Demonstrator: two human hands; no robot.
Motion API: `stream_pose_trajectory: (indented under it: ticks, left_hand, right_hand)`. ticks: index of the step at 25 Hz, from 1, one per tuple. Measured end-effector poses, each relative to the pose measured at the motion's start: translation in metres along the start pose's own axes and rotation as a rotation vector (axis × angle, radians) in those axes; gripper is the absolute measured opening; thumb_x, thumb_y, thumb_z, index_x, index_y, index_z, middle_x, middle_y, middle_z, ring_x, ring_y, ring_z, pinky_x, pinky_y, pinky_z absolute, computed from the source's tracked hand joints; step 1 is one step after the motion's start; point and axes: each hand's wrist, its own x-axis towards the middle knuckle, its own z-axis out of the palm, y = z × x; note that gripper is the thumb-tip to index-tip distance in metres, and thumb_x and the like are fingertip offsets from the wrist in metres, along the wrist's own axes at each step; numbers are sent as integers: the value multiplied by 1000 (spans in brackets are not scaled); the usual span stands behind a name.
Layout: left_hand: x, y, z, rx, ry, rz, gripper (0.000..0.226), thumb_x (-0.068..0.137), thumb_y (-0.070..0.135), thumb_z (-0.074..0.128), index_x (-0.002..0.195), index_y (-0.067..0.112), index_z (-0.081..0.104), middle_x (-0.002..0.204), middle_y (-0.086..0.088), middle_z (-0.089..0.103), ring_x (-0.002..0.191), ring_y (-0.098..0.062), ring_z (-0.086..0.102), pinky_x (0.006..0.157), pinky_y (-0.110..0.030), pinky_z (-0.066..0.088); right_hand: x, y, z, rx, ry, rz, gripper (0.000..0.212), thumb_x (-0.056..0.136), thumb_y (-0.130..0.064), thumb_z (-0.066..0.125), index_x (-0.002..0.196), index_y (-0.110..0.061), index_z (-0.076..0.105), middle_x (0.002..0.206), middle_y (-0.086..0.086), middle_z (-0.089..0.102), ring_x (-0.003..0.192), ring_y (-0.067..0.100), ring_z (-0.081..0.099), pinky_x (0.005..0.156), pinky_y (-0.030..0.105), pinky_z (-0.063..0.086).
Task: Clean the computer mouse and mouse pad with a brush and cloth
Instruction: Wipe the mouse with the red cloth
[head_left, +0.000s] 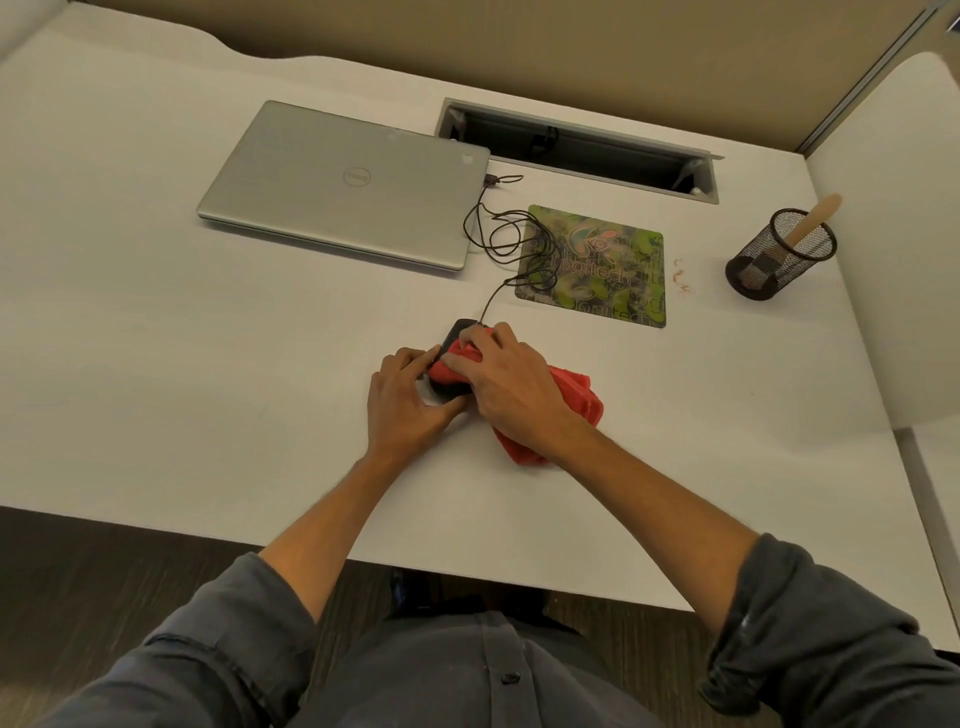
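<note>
A black wired computer mouse (457, 332) lies on the white desk, mostly covered. My left hand (408, 400) grips its near left side. My right hand (506, 382) holds a red cloth (574, 397) bunched over the top of the mouse, and the rest of the cloth trails to the right under my wrist. The mouse cable (511, 244) loops back across the green patterned mouse pad (597, 267), which lies further back to the right. A brush with a pale wooden handle (813, 221) stands in a black mesh cup (779, 257) at the right.
A shut silver laptop (343, 182) lies at the back left, with the mouse cable plugged into its right side. An open cable tray (576, 148) is set into the desk behind the pad. Small reddish crumbs (680, 275) lie right of the pad.
</note>
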Motion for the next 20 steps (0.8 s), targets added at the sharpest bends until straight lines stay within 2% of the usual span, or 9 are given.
stream_pose_trajectory:
  ticks: [2,5,9,14,17,20]
  left_hand:
    - [-1,-1,-1,14,14,17,69,64,51,66,124,19,59,106,2,59,96,-15,52,83,-25,35]
    - [-3,0,-1,79,14,57,67,68,45,64,126,13,58,108,-3,61,96,-20,53,80,-29,40]
    - [-4,1,0,151,22,96,65,70,45,62,126,13,58,108,-5,61,96,-21,53,78,-29,37]
    - [-3,-1,0,171,5,82,61,71,34,59,128,12,56,110,-6,61,98,-24,54,79,-28,36]
    - [-3,0,0,164,9,98,66,69,40,67,128,13,57,110,-6,61,98,-23,53,79,-27,35]
    - [-4,2,-1,153,19,92,72,69,53,69,128,13,57,108,-4,59,98,-20,52,80,-28,37]
  right_hand:
    - [-11,2,1,-16,-25,-100,41,90,-20,58,130,-25,54,139,8,46,121,30,42,81,40,47]
    - [-21,1,0,-96,-55,-191,38,91,-21,57,129,-22,55,136,9,47,121,31,43,81,40,49]
    - [-27,-5,-2,-110,-30,-72,31,87,-20,58,118,-18,61,130,10,51,113,30,46,72,36,45]
    - [-26,-10,5,-86,12,-120,36,93,-17,53,129,-22,54,140,9,46,120,31,44,79,39,48]
    - [-36,0,8,9,-8,-57,35,90,-20,57,125,-25,58,134,7,49,116,28,45,75,36,48]
    - [-29,15,1,119,115,132,35,90,-23,57,124,-24,61,124,4,55,106,24,50,70,33,47]
